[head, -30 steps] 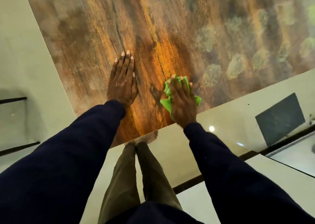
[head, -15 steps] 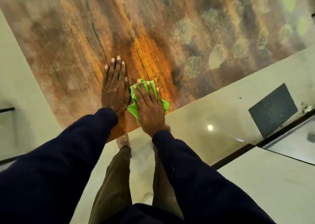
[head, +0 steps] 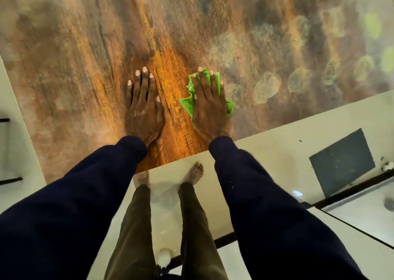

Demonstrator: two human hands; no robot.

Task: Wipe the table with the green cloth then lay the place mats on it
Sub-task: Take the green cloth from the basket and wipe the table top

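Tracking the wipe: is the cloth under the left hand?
No, the right hand presses the green cloth; the left hand rests on the table.

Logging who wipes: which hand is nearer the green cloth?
Right. The right hand lies flat on top of the green cloth, pressing it to the table. The left hand rests flat on the bare wood to the cloth's left, not touching it.

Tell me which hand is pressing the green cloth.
The right hand, its fingers straight over the cloth. The left hand rests flat on the bare table, apart from the cloth.
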